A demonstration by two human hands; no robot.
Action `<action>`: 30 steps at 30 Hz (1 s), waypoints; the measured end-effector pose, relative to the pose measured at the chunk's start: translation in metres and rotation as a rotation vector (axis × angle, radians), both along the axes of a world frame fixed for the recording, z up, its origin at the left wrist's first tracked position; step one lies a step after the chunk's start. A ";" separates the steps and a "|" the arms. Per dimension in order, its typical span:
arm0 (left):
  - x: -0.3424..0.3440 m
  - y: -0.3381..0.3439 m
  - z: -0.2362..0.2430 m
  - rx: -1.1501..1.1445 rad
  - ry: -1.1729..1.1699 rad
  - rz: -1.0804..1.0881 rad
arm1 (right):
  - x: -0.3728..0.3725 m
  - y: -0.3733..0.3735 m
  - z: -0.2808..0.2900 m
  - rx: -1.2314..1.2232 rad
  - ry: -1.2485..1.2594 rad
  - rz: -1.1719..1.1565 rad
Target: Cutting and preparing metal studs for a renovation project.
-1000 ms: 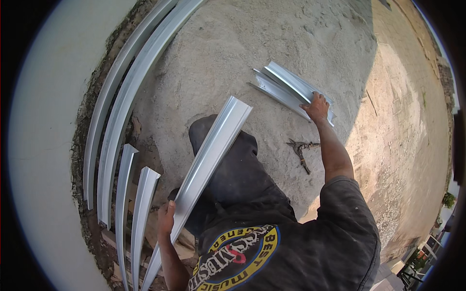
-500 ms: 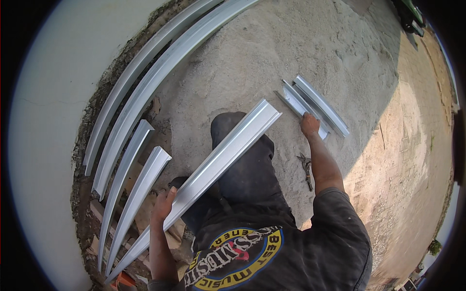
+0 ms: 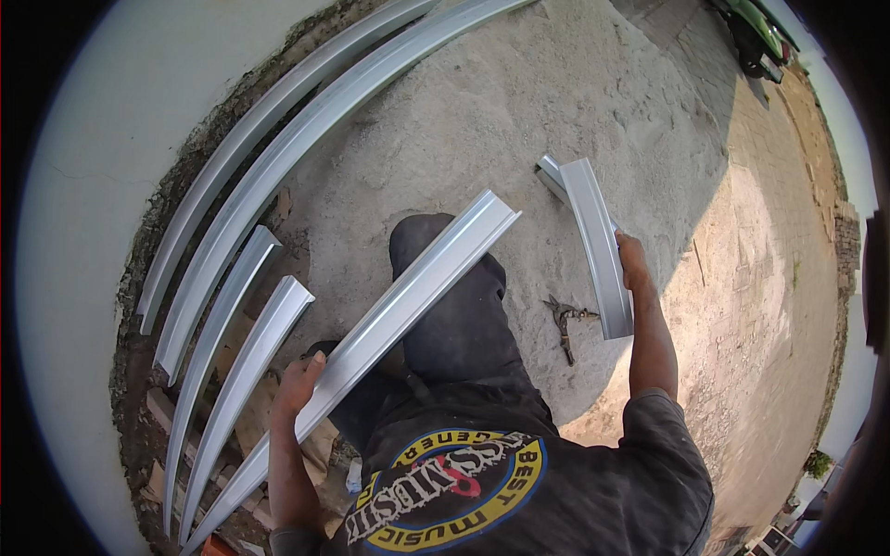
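Note:
Across my thighs slants a long silvery metal channel (image 3: pixel 408 296), its far end beyond my knee. My left hand (image 3: pixel 298 382) grips its left edge, thumb on top and the other fingers partly hidden. Out to the right, my right hand (image 3: pixel 632 259) is closed around the right edge of a short metal channel (image 3: pixel 596 250), raised off the sand. Behind it a second short channel (image 3: pixel 551 173) lies on the sand, mostly covered from view. A pair of tin snips (image 3: pixel 564 330) rests on the ground, partly beside the near end of the held piece.
Several more long metal channels (image 3: pixel 246 347) lie to the left along a pale wall (image 3: pixel 83 185). Grey sand (image 3: pixel 445 120) spreads ahead, with sunlit paving (image 3: pixel 742 324) on the right. A green vehicle (image 3: pixel 756 32) stands at the far right.
My right hand has lifted one short channel off the sand and turned it more upright, bringing it nearer and to the right. My left hand keeps its hold on the long channel.

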State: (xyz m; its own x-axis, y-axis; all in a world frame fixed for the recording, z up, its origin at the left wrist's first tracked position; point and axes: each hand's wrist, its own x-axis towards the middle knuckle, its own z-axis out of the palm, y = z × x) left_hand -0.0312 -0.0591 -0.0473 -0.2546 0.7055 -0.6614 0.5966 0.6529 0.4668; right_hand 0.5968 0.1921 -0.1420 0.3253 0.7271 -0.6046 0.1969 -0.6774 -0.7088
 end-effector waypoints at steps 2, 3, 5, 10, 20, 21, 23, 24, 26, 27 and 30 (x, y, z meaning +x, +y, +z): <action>-0.001 -0.005 0.000 0.030 -0.006 0.015 | -0.009 0.000 0.027 0.002 0.008 0.042; -0.003 -0.006 -0.005 0.041 -0.021 0.004 | -0.012 0.002 0.036 0.008 0.014 0.076; -0.008 -0.010 -0.012 0.058 -0.039 -0.002 | -0.015 0.006 0.037 0.126 0.032 0.031; -0.009 -0.015 -0.019 0.112 -0.073 -0.032 | -0.036 0.023 0.036 0.719 0.086 -0.269; -0.007 -0.009 -0.009 0.059 -0.103 -0.005 | -0.119 0.040 0.147 1.212 -0.330 0.593; -0.007 -0.008 -0.009 0.046 -0.113 -0.003 | -0.146 0.030 0.159 1.268 -0.378 0.783; -0.010 -0.007 -0.014 0.034 -0.123 -0.007 | -0.191 0.015 0.155 1.525 -0.475 1.005; -0.012 -0.012 -0.017 0.082 -0.165 0.035 | -0.213 0.001 0.158 1.616 -0.514 1.114; -0.019 -0.016 -0.024 0.132 -0.207 0.067 | -0.242 -0.020 0.150 1.680 -0.456 1.280; -0.025 -0.017 -0.026 0.065 -0.236 0.070 | -0.253 -0.029 0.140 1.725 -0.390 1.282; -0.023 -0.011 -0.017 0.000 -0.269 0.077 | -0.270 -0.046 0.109 1.762 -0.302 1.307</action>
